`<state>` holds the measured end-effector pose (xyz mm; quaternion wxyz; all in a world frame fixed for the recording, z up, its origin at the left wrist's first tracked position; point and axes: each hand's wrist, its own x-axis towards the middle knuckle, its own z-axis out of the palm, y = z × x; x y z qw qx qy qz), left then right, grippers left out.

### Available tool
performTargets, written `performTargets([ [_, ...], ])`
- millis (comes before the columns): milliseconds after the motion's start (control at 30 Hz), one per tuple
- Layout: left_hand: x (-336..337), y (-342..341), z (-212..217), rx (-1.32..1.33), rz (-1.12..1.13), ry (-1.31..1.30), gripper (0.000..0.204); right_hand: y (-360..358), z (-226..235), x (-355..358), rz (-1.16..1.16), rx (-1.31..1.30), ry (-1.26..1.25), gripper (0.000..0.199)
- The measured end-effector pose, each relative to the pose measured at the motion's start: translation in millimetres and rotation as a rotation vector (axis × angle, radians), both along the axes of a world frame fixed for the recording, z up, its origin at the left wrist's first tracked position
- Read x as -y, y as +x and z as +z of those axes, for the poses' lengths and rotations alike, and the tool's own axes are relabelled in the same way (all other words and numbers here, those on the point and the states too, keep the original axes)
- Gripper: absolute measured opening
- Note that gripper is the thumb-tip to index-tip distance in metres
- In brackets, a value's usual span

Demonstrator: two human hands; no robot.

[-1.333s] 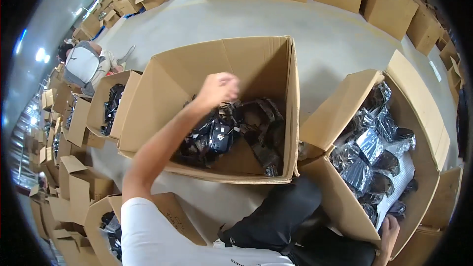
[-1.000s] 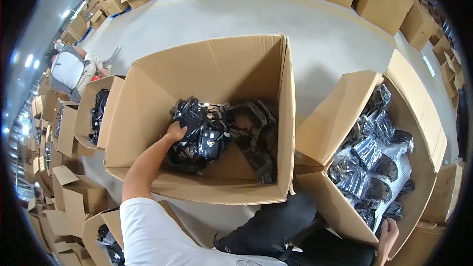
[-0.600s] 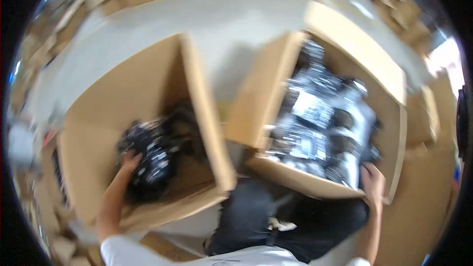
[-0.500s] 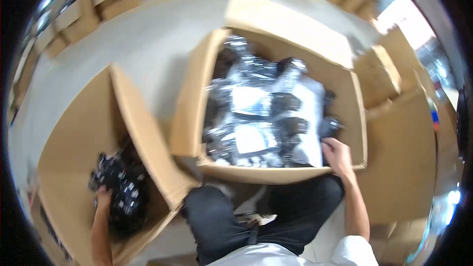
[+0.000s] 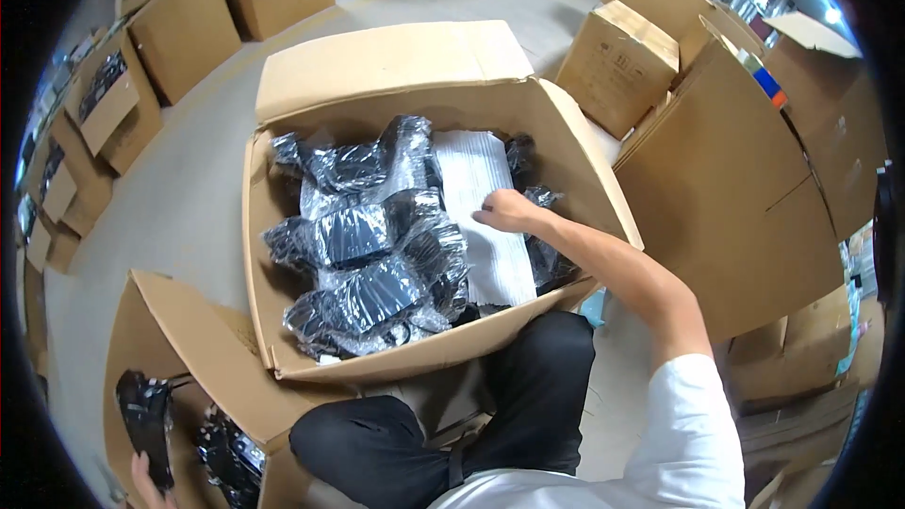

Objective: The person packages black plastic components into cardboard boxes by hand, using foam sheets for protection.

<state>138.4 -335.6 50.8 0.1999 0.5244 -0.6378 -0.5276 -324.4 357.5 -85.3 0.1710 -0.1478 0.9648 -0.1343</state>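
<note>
In the box at the lower left, my left hand (image 5: 153,483) is closed on the lower end of a long black plastic part (image 5: 147,422), held upright. More glossy black parts (image 5: 226,457) lie beside it in the left cardboard box (image 5: 193,353). My right hand (image 5: 511,212) has its fingers curled in over a white foam sheet (image 5: 479,174); what the fingertips hold, if anything, is hidden. The sheet lies flat in the large open cardboard box (image 5: 377,45). Several black parts in clear wrap (image 5: 353,236) fill that box left of the sheet, and others (image 5: 547,259) show to its right.
A closed carton (image 5: 617,71) and large cardboard panels (image 5: 726,188) stand at the right. Open boxes (image 5: 184,28) line the floor at the far left. The large box's near wall rises in front of my knees (image 5: 353,434).
My view has turned, so both boxes sit further left. My right hand has moved from the sheet's right edge to over its middle. The left hand now holds a single black part upright.
</note>
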Motion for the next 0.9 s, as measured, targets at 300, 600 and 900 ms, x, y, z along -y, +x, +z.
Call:
performTargets([
  [300,-23,67,59,0.002,0.161,-0.029,0.035,-52,-55,72,-0.318,-0.033,-0.012,0.059],
  [600,-79,10,111,-0.045,0.239,-0.185,0.040,-90,-38,-9,-0.310,-0.063,0.146,0.023],
  [900,-101,-33,134,-0.203,0.011,-0.383,0.044,-99,-36,-9,-0.048,0.028,-0.013,0.025],
])
